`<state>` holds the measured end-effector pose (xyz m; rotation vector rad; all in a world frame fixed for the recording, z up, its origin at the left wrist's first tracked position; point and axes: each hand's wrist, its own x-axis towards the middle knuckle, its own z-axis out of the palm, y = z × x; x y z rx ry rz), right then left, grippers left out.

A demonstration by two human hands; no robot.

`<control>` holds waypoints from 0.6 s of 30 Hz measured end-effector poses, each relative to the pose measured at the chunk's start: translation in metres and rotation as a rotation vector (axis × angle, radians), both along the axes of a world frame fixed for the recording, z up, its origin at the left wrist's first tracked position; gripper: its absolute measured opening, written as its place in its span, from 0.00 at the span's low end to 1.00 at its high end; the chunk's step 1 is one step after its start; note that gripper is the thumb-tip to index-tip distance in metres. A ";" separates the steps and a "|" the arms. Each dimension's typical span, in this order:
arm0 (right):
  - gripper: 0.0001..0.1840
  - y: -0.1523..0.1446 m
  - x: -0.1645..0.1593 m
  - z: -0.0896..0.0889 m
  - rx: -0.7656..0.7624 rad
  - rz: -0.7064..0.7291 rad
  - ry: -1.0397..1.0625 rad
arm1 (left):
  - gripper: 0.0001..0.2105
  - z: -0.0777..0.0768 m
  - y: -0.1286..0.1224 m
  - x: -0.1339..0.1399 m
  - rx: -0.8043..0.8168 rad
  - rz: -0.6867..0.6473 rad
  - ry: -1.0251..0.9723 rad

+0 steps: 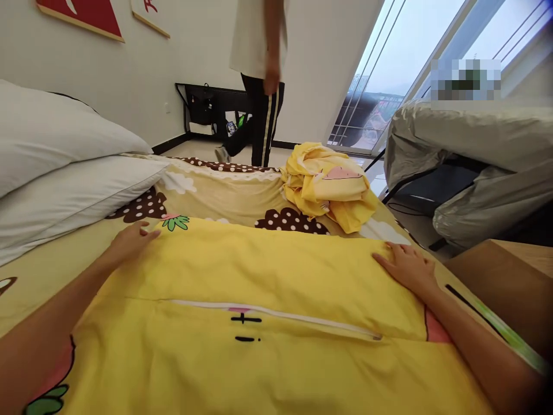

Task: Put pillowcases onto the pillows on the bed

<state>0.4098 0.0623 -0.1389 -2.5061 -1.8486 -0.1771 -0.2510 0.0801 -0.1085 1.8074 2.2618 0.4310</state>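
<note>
A yellow zippered bedding cover (259, 265) lies spread across the bed in front of me, printed with green leaves, pink patches and black marks. Its long white zip (276, 314) runs crosswise and looks closed. At the cover's far left corner is my left hand (132, 242), thumb and finger slightly apart at the edge; some of its fingers are hidden. My right hand (410, 266) rests palm down on the far right corner, fingers spread. Beyond the cover, a crumpled yellow cloth (330, 184) with a pink print is heaped on the bed.
White pillows (64, 135) are stacked at left on the patterned bed sheet (207, 193). A person (259, 69) stands past the bed's far side, near a black rack (203, 109). To the right are a wooden cabinet (505, 282) and plastic-covered furniture (470, 135) beside the window.
</note>
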 end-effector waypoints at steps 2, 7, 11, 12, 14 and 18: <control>0.37 -0.005 -0.009 0.007 0.048 -0.168 -0.038 | 0.37 0.008 0.015 0.008 -0.027 0.062 -0.068; 0.18 0.007 -0.032 0.038 0.064 -0.196 -0.027 | 0.31 0.019 0.028 0.036 0.093 0.099 0.025; 0.22 0.012 -0.025 0.057 0.215 -0.165 -0.128 | 0.22 0.031 0.043 0.036 0.282 0.188 0.114; 0.24 0.014 -0.021 0.059 0.264 -0.141 -0.160 | 0.20 0.033 0.048 0.034 0.310 0.224 0.132; 0.24 0.017 -0.019 0.057 0.321 -0.078 -0.193 | 0.20 0.037 0.055 0.036 0.355 0.281 0.157; 0.27 0.019 -0.063 0.047 0.324 0.036 -0.171 | 0.24 0.034 0.044 0.086 0.512 0.069 0.177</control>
